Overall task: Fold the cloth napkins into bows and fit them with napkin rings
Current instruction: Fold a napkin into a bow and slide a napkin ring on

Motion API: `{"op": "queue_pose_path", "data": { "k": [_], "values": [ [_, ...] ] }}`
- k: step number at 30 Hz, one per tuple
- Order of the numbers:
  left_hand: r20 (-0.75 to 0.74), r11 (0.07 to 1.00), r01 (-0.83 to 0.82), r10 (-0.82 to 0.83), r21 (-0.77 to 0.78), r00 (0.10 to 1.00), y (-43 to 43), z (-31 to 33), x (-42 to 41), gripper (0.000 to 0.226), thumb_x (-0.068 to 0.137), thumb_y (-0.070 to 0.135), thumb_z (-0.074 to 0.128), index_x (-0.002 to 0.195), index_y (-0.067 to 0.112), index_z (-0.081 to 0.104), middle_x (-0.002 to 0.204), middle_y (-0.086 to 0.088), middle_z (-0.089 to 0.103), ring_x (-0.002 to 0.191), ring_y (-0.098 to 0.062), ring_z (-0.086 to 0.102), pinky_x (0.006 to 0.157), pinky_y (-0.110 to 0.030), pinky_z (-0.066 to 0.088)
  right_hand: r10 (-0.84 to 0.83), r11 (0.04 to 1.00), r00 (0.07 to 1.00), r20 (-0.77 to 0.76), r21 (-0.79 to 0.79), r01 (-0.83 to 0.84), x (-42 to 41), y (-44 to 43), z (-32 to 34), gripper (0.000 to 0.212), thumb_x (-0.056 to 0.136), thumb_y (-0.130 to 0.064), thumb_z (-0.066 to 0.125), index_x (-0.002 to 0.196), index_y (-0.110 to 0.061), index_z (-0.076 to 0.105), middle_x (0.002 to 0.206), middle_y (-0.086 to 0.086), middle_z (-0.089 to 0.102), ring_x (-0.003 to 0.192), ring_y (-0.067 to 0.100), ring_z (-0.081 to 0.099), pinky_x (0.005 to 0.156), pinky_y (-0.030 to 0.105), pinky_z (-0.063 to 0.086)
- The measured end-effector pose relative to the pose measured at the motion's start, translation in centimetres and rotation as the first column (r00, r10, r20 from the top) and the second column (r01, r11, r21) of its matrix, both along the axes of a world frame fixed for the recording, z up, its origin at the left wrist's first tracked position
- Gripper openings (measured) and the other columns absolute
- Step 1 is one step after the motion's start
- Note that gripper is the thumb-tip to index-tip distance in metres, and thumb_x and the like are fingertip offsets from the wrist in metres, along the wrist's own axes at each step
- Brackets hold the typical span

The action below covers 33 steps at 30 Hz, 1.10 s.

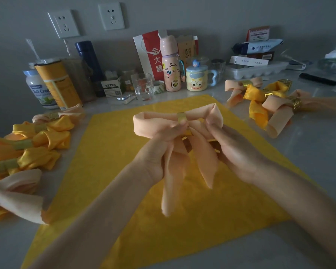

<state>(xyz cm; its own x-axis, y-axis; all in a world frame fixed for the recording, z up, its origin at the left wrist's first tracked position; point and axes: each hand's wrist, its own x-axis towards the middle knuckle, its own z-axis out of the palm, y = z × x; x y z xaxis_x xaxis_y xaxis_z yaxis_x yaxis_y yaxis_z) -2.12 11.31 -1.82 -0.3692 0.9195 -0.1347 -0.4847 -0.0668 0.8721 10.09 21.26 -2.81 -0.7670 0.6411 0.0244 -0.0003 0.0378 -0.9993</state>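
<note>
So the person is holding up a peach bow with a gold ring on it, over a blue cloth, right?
Not quite: the head view shows the spread cloth is yellow, not blue. The rest is right: the left hand and right hand hold a peach napkin bow with a gold napkin ring round its middle, above that cloth.

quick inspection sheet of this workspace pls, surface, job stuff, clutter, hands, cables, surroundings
surface: pale table with a yellow cloth spread in the middle
job's things: peach bow wearing a gold ring, held above the cloth; ringed bows in a left pile and a right pile
clutter: pink bottle, face mug, glass, yellow tin, egg tray along the wall
grippers: left hand and right hand both grip the peach bow's middle
cables: nothing seen
surroundings: grey wall with two sockets
</note>
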Motion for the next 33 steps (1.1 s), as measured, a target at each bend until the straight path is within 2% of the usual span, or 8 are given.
{"op": "queue_pose_path", "data": {
  "k": [2,6,11,19,21,25,27,33],
  "values": [
    [-0.011,0.999,-0.046,0.046,-0.003,0.999,0.0,0.1,-0.1,0.023,0.084,0.029,0.064,0.102,0.015,0.062,0.094,-0.007,0.064,0.088,-0.021,0.061,0.08,-0.035,0.052,-0.054,0.989,0.997,0.055,0.138,0.046,-0.2,-0.6,-0.2,0.05,0.09,-0.054,0.038,0.111,-0.012,0.058,0.099,0.01,0.064,0.088,0.02,0.061,0.081,0.033,0.048],
    [-0.055,0.999,-0.038,0.038,0.002,0.998,-0.1,0.0,-0.1,0.03,0.088,0.034,0.057,0.105,0.01,0.061,0.087,-0.008,0.064,0.073,-0.018,0.065,0.06,-0.031,0.055,-0.042,0.943,0.997,0.057,0.332,0.021,-0.6,-1.4,-0.5,0.023,0.096,-0.025,0.049,0.093,-0.004,0.058,0.074,0.009,0.06,0.066,0.014,0.056,0.062,0.035,0.046],
    [-0.065,0.997,-0.067,0.066,-0.024,0.996,-0.1,0.1,-0.3,0.023,0.089,0.032,0.057,0.097,0.011,0.064,0.082,-0.005,0.066,0.071,-0.015,0.064,0.067,-0.028,0.054,-0.047,0.923,0.989,0.138,0.384,-0.009,-0.5,-0.8,-0.4,0.018,0.092,-0.017,0.056,0.075,-0.012,0.056,0.055,-0.006,0.051,0.045,0.002,0.046,0.048,0.017,0.036],
    [0.043,0.988,-0.153,0.152,0.018,0.987,-0.4,0.3,-1.4,0.031,0.075,0.026,0.065,0.1,0.007,0.063,0.089,-0.009,0.064,0.083,-0.019,0.063,0.083,-0.034,0.053,0.056,0.812,0.945,0.323,0.536,-0.231,0.0,-1.3,-0.6,0.003,0.089,-0.012,0.052,0.087,-0.01,0.052,0.069,-0.003,0.051,0.057,0.008,0.045,0.051,0.021,0.033],
    [0.018,0.99,-0.128,0.128,0.055,0.992,-0.3,0.2,-0.8,0.027,0.08,0.023,0.063,0.101,0.005,0.064,0.09,-0.008,0.066,0.083,-0.018,0.065,0.082,-0.032,0.053,0.029,0.801,0.96,0.28,0.568,-0.19,0.0,-1.6,-0.6,0.015,0.083,-0.015,0.053,0.098,-0.019,0.052,0.088,-0.006,0.053,0.077,0.009,0.051,0.063,0.021,0.037],
    [-0.182,0.99,-0.049,0.074,0.135,0.98,0.0,-0.3,0.6,0.037,0.09,0.023,0.054,0.116,-0.003,0.056,0.102,-0.012,0.061,0.099,-0.021,0.059,0.093,-0.036,0.046,0.19,0.943,0.98,0.049,0.269,-0.197,0.1,-2.0,0.6,0.016,0.088,-0.032,0.059,0.103,-0.025,0.059,0.09,-0.011,0.065,0.085,-0.003,0.059,0.073,0.02,0.043],
    [-0.199,0.989,-0.055,0.082,0.139,0.976,0.1,-0.8,1.2,0.031,0.087,0.023,0.054,0.109,0.001,0.059,0.099,-0.012,0.06,0.1,-0.022,0.057,0.094,-0.034,0.045,0.217,0.918,0.975,0.039,0.331,-0.218,0.0,-1.9,0.3,0.034,0.084,-0.046,0.06,0.112,-0.027,0.056,0.1,-0.017,0.067,0.095,-0.008,0.06,0.082,0.018,0.049],
    [-0.243,0.985,0.115,-0.082,0.125,0.967,0.2,-0.9,2.1,0.026,0.084,0.026,0.058,0.106,0.014,0.063,0.098,-0.003,0.064,0.095,-0.014,0.061,0.089,-0.032,0.046,-0.021,0.869,0.997,0.075,0.494,-0.019,-0.2,-1.1,-0.5,0.016,0.089,-0.033,0.061,0.098,-0.019,0.062,0.082,-0.006,0.069,0.078,0.008,0.065,0.063,0.024,0.05]
  ]
}}
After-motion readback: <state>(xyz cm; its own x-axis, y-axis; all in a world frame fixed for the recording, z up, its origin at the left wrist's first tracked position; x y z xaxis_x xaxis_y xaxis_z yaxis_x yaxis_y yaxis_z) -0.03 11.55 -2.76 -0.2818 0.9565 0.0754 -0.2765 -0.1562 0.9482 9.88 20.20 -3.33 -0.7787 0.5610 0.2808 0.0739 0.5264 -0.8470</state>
